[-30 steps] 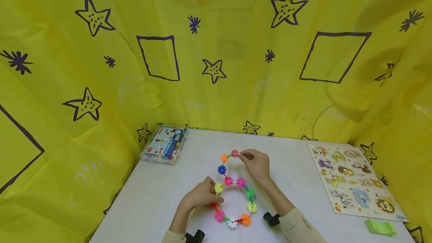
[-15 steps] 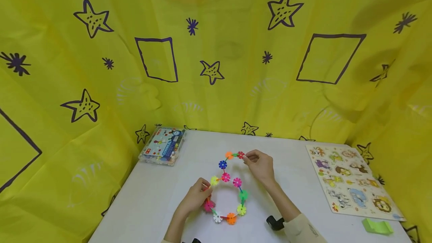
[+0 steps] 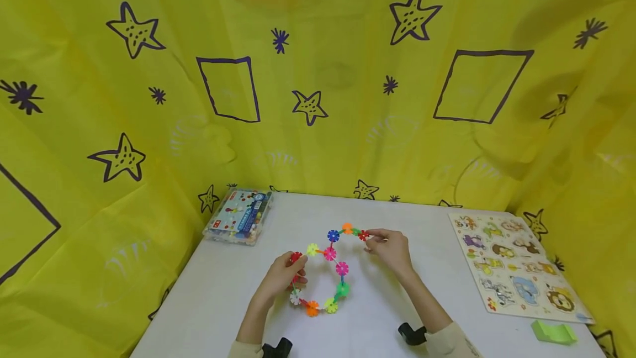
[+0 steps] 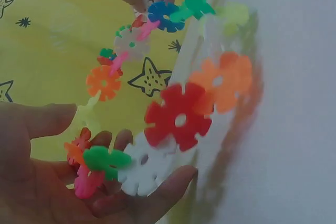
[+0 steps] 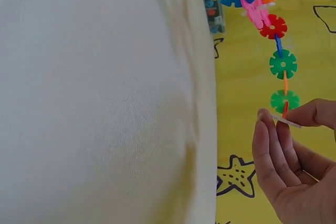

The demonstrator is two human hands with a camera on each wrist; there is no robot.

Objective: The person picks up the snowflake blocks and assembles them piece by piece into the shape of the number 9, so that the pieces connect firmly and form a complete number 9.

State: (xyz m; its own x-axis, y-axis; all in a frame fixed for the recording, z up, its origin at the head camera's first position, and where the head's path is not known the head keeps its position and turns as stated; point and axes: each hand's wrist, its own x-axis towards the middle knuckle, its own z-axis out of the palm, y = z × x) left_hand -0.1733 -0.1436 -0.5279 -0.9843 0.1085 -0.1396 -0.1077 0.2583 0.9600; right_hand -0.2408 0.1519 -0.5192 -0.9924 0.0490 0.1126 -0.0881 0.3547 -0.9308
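Observation:
A chain of colourful snowflake discs [image 3: 342, 268], slotted together edge to edge, makes a ring with a short tail at its top. My left hand [image 3: 279, 278] holds the ring's left side, its fingers around several discs; in the left wrist view a green disc [image 4: 107, 162] and a white disc [image 4: 144, 163] lie between fingers and thumb. The tail runs through a blue disc [image 3: 333, 235] and an orange disc [image 3: 348, 228]. At its end my right hand [image 3: 392, 250] pinches a white disc [image 5: 287, 122], seen edge-on in the right wrist view.
A clear plastic box [image 3: 238, 217] with a printed lid stands at the table's back left. On the right lies an animal puzzle board [image 3: 519, 264], with a green block [image 3: 554, 332] in front of it. A yellow patterned curtain [image 3: 318, 153] surrounds the white table [image 3: 422, 225].
My left hand has moved up and left, turning the ring with it. The right hand has shifted a little right and down, and the tail now bends over to the right.

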